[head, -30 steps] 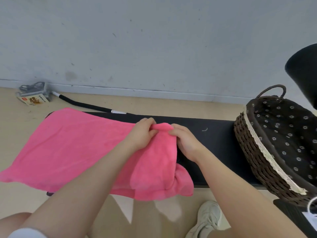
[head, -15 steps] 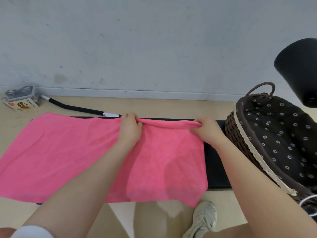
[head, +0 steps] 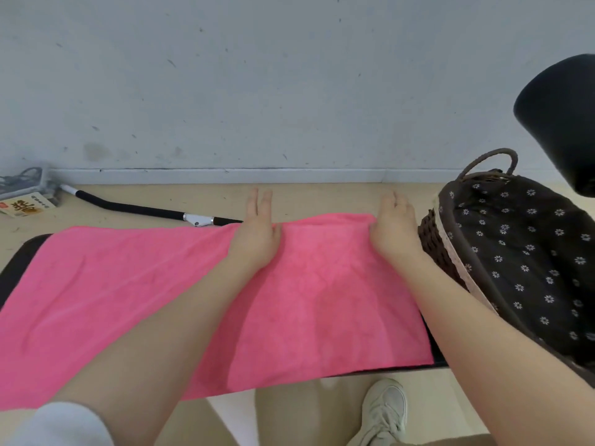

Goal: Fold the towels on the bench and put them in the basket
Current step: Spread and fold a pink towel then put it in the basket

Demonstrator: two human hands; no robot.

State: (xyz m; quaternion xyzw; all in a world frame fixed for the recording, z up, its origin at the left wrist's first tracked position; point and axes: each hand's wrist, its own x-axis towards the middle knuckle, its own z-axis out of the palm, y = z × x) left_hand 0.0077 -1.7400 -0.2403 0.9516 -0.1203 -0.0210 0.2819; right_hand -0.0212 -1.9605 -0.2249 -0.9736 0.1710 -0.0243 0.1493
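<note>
Black padded table (head: 19, 252) mostly hidden under the pink terry towel (head: 322, 300), long axis left-right; left hand (head: 257, 233) and right hand (head: 394, 230) lie flat, fingers straight, on its far edge beside the dark wicker basket (head: 431, 239).

Pink towel (head: 199, 297) now spread flat across the bench (head: 19, 255), both hands' fingers (head: 257, 201) unclenched from it.

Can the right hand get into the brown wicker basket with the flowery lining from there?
Probably yes. The right hand lies on the pink towel right beside the brown wicker basket, whose top is open.
</note>
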